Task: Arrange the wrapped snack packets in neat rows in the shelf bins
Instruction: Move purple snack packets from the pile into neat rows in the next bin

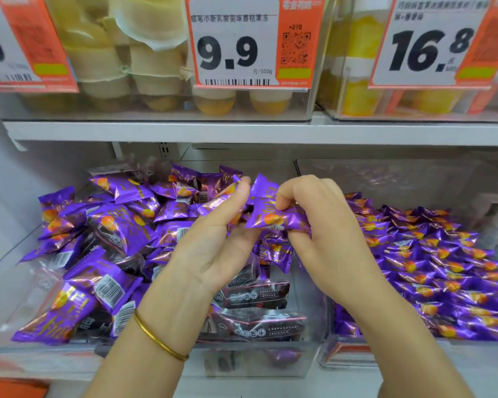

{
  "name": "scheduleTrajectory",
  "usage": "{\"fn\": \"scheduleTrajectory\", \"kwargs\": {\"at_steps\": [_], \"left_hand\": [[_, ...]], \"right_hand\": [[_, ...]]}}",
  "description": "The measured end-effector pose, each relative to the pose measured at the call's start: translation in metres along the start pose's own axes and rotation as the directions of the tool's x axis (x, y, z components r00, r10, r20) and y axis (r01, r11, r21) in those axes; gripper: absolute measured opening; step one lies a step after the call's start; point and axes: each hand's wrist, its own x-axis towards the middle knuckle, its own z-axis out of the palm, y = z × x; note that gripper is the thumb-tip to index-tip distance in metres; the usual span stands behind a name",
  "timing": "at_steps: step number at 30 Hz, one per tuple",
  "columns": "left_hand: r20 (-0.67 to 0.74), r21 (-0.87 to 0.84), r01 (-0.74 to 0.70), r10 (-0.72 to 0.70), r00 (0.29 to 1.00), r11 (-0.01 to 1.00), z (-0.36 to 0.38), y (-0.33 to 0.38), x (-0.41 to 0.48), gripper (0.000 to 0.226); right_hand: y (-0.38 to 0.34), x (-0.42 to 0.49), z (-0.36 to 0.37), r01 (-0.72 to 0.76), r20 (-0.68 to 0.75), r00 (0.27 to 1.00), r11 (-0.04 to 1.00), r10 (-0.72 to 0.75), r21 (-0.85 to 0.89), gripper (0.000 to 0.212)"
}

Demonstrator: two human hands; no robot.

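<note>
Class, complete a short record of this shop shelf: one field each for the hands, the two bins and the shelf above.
Left hand: holds a second packet under its thumb
Right hand: pinches a purple packet
Left bin: loose packets in a jumbled heap
Right bin: sorted packets in neat rows
Shelf above: jelly cups behind price tags

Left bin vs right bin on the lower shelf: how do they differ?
Left bin holds purple packets jumbled at all angles, some barcode side up; right bin has them in overlapping rows, faces up. Left bin also has dark packets mixed in; right bin shows only purple. Both are clear bins, side by side.
</note>
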Motion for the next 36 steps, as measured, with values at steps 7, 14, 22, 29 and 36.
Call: {"fn": "scheduleTrajectory", "kwargs": {"at_steps": [7,14,22,29,36], "left_hand": [[-0.062,0.088,-0.032,0.037,0.997,0.996,-0.003,-0.006,0.006,0.038],[-0.139,0.035,-0.079,0.083,0.987,0.996,0.000,-0.009,0.008,0.064],[-0.129,0.106,-0.161,0.174,0.976,0.981,-0.005,-0.005,0.008,0.052],[0.017,0.248,-0.171,0.173,0.985,0.953,-0.001,-0.006,0.001,0.043],[0.063,0.359,-0.194,0.184,0.981,0.913,-0.002,-0.002,-0.001,0.019]], "right_hand": [[-0.004,-0.004,0.001,-0.126,-0.009,0.991,0.962,0.132,0.240,0.045],[-0.011,-0.005,0.001,-0.248,-0.035,0.962,0.918,0.272,0.311,0.024],[-0.013,0.002,-0.001,-0.294,-0.100,0.894,0.740,0.437,0.605,0.009],[-0.010,0.002,-0.001,-0.384,-0.005,0.892,0.762,0.452,0.521,0.026],[-0.009,0.001,-0.013,-0.410,0.156,0.909,0.764,0.386,0.498,0.019]]}}
